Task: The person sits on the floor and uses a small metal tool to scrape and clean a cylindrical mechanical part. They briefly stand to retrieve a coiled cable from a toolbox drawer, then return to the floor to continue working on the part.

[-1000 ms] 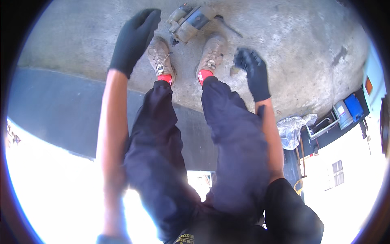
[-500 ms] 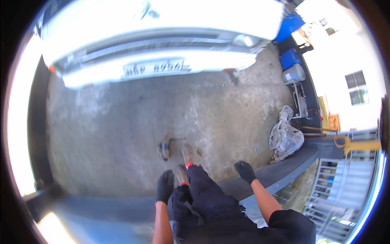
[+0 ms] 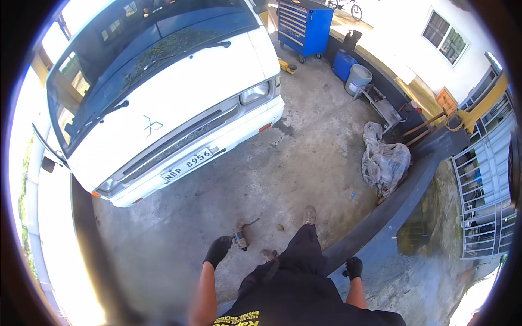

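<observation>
My left hand point(image 3: 218, 250), in a black glove, has its fingers curled; its palm is hidden. Just to its right, a cylindrical metal car part point(image 3: 241, 238) lies on the concrete floor, with a thin dark piece point(image 3: 252, 221) beside it and a small brownish object point(image 3: 280, 227) nearby. My right hand point(image 3: 353, 268), also gloved, is curled at my side near the dark low ledge; what it holds, if anything, cannot be made out. My shoes point(image 3: 309, 215) stand on the floor beside the metal part.
A white van point(image 3: 185, 114) fills the upper left. At the back are a blue tool chest point(image 3: 306, 30), blue container point(image 3: 342, 66), grey bucket point(image 3: 359, 77) and metal frame point(image 3: 383, 106). Crumpled plastic point(image 3: 383, 163) lies by the low ledge point(image 3: 397, 206); a metal grille point(image 3: 484, 212) is at right.
The view has risen and tilted up from my feet to the van and yard. My hands have dropped to my sides, and the left one has curled more.
</observation>
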A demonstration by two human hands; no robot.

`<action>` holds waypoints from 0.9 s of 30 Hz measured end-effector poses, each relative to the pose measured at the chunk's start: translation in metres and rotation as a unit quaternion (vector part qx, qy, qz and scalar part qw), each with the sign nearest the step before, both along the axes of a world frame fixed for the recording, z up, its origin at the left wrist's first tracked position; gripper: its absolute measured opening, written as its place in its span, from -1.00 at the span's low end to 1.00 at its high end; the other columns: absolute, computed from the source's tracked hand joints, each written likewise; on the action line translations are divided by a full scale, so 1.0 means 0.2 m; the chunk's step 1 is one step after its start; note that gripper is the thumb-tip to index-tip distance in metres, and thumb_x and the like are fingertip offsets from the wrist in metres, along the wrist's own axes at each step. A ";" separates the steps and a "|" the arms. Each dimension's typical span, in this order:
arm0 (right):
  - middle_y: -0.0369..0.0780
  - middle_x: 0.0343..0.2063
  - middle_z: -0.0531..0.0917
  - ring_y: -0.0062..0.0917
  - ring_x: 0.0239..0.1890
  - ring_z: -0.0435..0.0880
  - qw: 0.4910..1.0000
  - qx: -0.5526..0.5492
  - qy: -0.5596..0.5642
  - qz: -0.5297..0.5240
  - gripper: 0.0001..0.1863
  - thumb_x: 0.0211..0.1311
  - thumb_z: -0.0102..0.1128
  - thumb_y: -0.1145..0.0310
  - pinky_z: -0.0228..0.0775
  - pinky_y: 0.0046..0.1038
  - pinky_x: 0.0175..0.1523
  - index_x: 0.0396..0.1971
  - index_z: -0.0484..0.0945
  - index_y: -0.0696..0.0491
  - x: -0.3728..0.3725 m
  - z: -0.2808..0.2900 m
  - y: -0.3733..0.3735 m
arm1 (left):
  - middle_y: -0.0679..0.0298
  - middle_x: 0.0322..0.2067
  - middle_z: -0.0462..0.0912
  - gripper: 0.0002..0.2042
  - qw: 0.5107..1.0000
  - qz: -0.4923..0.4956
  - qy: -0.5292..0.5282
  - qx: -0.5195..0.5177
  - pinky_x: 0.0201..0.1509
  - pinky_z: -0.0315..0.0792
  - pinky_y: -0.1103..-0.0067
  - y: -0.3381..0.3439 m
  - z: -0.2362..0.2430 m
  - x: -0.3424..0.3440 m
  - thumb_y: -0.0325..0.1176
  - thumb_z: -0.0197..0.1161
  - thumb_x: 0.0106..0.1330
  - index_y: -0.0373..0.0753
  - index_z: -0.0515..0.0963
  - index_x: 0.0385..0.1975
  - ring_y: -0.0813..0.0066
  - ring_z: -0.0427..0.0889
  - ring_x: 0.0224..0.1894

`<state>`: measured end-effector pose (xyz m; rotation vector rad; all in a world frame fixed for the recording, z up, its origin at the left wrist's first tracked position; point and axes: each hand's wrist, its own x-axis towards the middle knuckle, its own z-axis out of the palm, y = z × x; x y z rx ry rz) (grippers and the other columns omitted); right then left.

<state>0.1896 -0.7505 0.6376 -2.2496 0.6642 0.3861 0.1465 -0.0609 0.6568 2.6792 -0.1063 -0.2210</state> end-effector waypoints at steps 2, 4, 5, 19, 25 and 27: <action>-0.12 -0.50 0.73 -0.38 -0.50 0.76 0.976 0.139 0.049 -0.159 -0.78 0.37 0.30 0.27 0.56 -0.28 -0.45 -0.31 0.73 0.14 -0.03 -0.03 -0.11 | 0.15 -0.08 0.80 -0.65 0.852 0.255 0.072 -0.452 0.08 0.67 0.34 -0.11 -0.01 0.27 -0.19 0.10 0.70 -0.32 0.62 0.18 0.26 0.79 -0.08; -0.16 -0.52 0.70 -0.52 -0.51 0.72 0.919 0.228 0.043 -0.318 -0.85 0.33 0.36 0.32 0.48 -0.41 -0.53 -0.32 0.73 0.09 0.05 0.11 -0.08 | 0.09 -0.04 0.78 -0.65 0.698 0.354 0.123 -0.610 0.16 0.68 0.26 -0.38 0.33 0.81 -0.21 0.11 0.69 -0.35 0.61 0.19 0.18 0.78 -0.03; -0.16 -0.51 0.70 -0.49 -0.52 0.71 0.920 0.232 0.028 -0.316 -0.86 0.33 0.36 0.33 0.48 -0.41 -0.53 -0.28 0.72 0.10 0.13 0.06 -0.12 | 0.09 -0.03 0.78 -0.63 0.676 0.365 0.124 -0.629 0.17 0.67 0.25 -0.44 0.37 0.95 -0.17 0.10 0.70 -0.34 0.61 0.20 0.19 0.78 -0.01; -0.23 -0.40 0.79 -0.60 -0.42 0.72 0.963 0.205 -0.163 0.065 -0.75 0.52 0.27 0.28 0.54 -0.45 -0.27 -0.18 0.75 0.18 2.92 0.37 0.02 | 0.08 0.02 0.78 -0.56 0.540 0.430 0.106 -0.715 0.24 0.64 0.20 -1.04 0.60 2.43 -0.02 0.13 0.67 -0.29 0.61 0.20 0.16 0.76 0.04; -0.28 -0.38 0.79 -0.64 -0.35 0.71 0.925 0.249 -0.162 0.236 -0.73 0.57 0.25 0.25 0.55 -0.50 -0.20 -0.09 0.77 0.15 4.01 0.54 0.54 | 0.23 -0.15 0.83 -0.68 0.205 0.441 0.028 -0.873 0.09 0.67 0.29 -0.88 0.44 2.85 -0.14 0.08 0.62 -0.20 0.72 -0.06 0.27 0.79 -0.10; -0.27 -0.37 0.78 -0.63 -0.34 0.71 0.924 0.214 -0.133 0.288 -0.72 0.57 0.24 0.21 0.56 -0.48 -0.18 -0.09 0.77 0.12 4.31 0.48 0.65 | 0.25 -0.20 0.83 -0.70 0.179 0.428 -0.019 -0.886 0.03 0.67 0.33 -0.88 0.41 3.08 -0.23 0.04 0.55 -0.20 0.73 -0.10 0.32 0.78 -0.16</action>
